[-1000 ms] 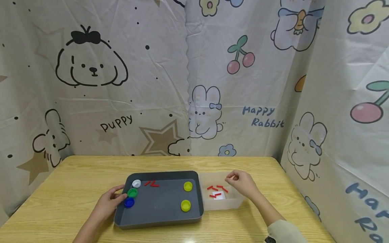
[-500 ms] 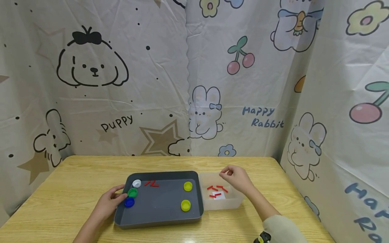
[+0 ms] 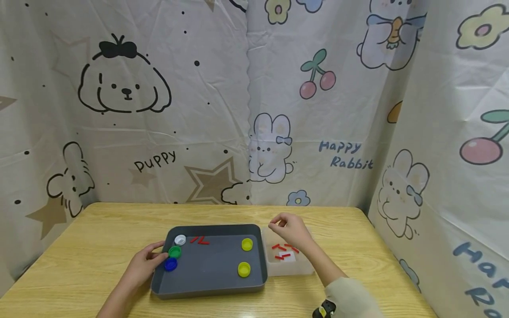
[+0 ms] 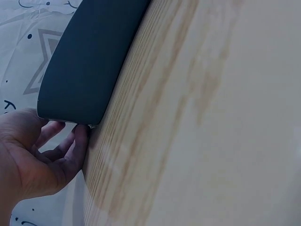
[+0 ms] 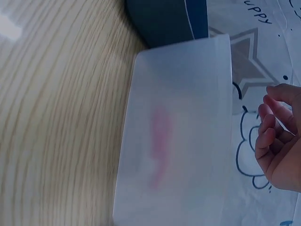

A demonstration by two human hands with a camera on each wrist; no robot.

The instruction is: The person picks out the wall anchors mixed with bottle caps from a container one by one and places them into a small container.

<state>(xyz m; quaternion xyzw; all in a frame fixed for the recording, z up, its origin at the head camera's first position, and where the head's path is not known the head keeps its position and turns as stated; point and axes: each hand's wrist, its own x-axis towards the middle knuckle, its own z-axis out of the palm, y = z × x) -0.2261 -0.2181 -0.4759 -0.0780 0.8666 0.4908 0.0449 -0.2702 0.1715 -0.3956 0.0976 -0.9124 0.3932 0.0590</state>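
At the left end of the dark grey tray (image 3: 210,274), my left hand (image 3: 141,265) grips the wall, its thumb over the rim beside a green bottle cap (image 3: 174,252). In the left wrist view, its fingers (image 4: 81,141) touch the tray's outer side. My right hand (image 3: 292,229) is raised above the back of a translucent box (image 3: 294,268), thumb and forefinger tips close together. Whether something small is pinched there cannot be seen. Several short red sticks (image 3: 279,258) lie in the box near a white square. Three more red sticks (image 3: 203,241) lie in the tray.
A white cap (image 3: 180,240) and a blue cap (image 3: 170,264) flank the green one in the tray. Two yellow caps, one behind (image 3: 247,244) and one in front (image 3: 244,269), sit at its right. The box abuts the tray's right side. Printed curtains surround the wooden table (image 3: 119,221).
My right hand has moved left over the box, towards the tray. My left hand stays on the tray's edge. The caps and red sticks lie as before.
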